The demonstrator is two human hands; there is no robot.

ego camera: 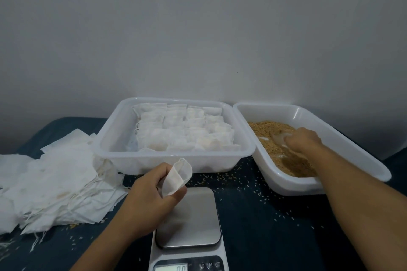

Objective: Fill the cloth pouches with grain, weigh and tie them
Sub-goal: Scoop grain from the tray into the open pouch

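Note:
My left hand [152, 196] pinches an empty white cloth pouch [176, 177] with its mouth held open, just above the steel platform of the kitchen scale [193, 222]. The scale display reads zero. My right hand [302, 137] reaches into the right white tray [352, 160] of brown grain [273, 136] and grips a small translucent scoop [279, 136] among the grain. The scoop is partly hidden by my fingers.
A second white tray [110, 138] behind the scale holds several filled pouches in rows. A loose heap of empty pouches [55, 182] with strings lies at the left. Spilled grains dot the dark blue table cover [275, 226]. A grey wall stands behind.

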